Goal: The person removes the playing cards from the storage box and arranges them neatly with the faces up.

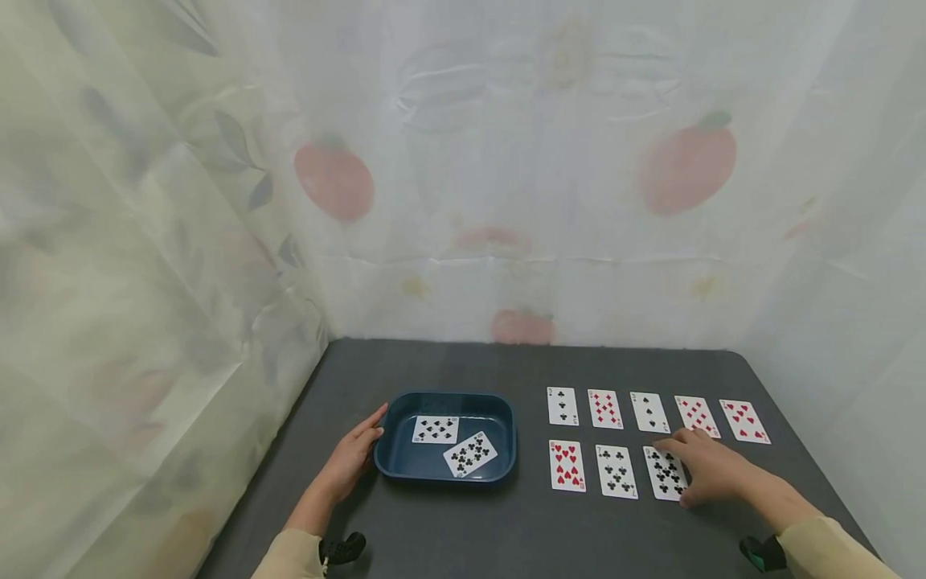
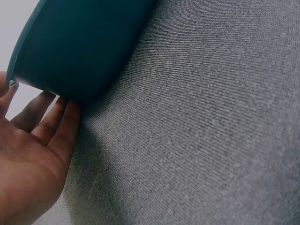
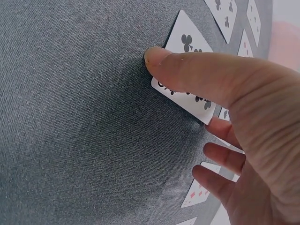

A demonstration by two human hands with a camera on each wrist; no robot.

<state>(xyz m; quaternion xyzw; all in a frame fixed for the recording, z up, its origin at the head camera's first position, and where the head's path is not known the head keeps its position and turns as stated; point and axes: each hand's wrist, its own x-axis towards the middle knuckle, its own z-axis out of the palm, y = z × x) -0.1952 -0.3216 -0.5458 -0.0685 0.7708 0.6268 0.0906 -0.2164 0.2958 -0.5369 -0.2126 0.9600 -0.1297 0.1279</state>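
Observation:
At the left end of a dark blue tray point(image 1: 444, 474) my left hand point(image 1: 352, 458) holds the rim, its fingertips against the outer wall. In the left wrist view, the fingers reach up to the tray's side point(image 2: 79, 51). A spade card point(image 1: 435, 429) and a club card point(image 1: 470, 455) lie face up inside it. On the right, my right hand point(image 1: 712, 470) pinches another club card point(image 1: 661, 474), the last in the near row. My thumb lies across its near edge, while a fingertip meets the far edge, as the right wrist view shows; this covers part of the card point(image 3: 185, 30).
Next to the held card, a seven of clubs point(image 1: 616, 472) and a heart card point(image 1: 567, 466) complete the near row. Behind them runs a row of several face-up cards, from a club card point(image 1: 562, 406) to a heart card point(image 1: 745, 422). Curtains point(image 1: 521, 201) hang around the grey table point(image 1: 434, 531).

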